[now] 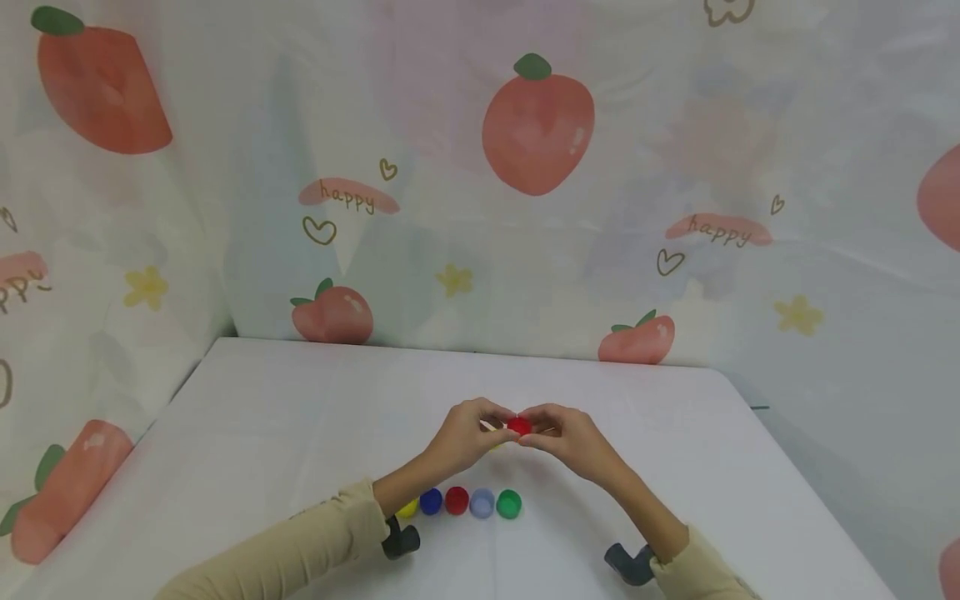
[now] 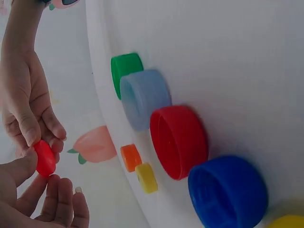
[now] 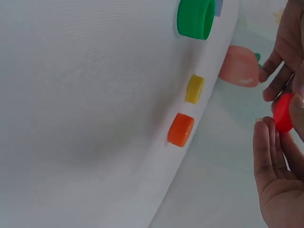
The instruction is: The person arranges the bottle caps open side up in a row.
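Above the table, a red bottle cap [image 1: 519, 426] is pinched from both sides. My left hand [image 1: 461, 433] grips its left edge between thumb and fingers, while my right hand [image 1: 573, 437] holds the right edge the same way. The left wrist view shows this red cap [image 2: 45, 159] tilted, with the fingertips of both hands right at its rim. Nearer to me, a row of caps stands on the table: yellow [image 1: 407, 508], blue [image 1: 431, 501], red [image 1: 457, 500], light blue [image 1: 482, 502] and green [image 1: 508, 503]. The left forearm partly covers the yellow one.
Farther back on the white table [image 1: 315, 417] sit a small orange cap [image 3: 181, 129] and a small yellow cap [image 3: 194, 89], mostly hidden behind the hands in the head view. Dark wrist mounts show at both cuffs. A fruit-printed curtain [image 1: 420, 125] hangs behind the table.
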The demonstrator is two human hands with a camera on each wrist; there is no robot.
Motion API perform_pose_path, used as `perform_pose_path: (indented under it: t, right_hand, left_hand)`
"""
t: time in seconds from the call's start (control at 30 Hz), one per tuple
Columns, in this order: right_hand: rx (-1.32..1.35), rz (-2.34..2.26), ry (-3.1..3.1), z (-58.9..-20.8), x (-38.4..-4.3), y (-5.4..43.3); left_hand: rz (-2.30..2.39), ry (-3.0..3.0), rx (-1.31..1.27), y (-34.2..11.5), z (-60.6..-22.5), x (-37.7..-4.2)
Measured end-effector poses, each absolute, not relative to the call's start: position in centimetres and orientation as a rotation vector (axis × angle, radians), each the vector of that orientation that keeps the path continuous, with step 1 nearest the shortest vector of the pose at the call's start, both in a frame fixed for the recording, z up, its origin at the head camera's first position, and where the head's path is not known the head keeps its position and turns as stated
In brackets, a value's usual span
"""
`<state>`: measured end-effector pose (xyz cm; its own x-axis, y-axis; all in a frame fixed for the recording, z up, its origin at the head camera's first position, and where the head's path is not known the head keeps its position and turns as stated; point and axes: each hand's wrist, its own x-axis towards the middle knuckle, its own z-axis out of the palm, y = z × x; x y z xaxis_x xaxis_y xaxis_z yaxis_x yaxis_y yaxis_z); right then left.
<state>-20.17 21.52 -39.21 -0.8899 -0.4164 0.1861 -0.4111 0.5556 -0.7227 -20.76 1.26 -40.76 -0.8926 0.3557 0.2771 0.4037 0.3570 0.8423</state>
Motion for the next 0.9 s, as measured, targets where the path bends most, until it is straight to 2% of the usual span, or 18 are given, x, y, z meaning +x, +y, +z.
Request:
perform_pose_path:
  t: [0.27,0.6,0.9]
  right_hand:
    - [-0.737,-1.252,2.762,-40.0,-19.1,22.7]
    - [-0.859,-1.048,2.693,-40.4,-18.0,23.6]
    - [-0.866,-0.921,2.688,-40.7,-17.7,23.5]
  left_hand:
    - [-1.544,-2.604,-0.873,1.5,-41.3,-20.3]
    - [-1.291,-2.772,-1.226,1.4,-42.1,-20.0]
    - [-1.067,-2.932,-1.328,2.2,-41.9,-19.8]
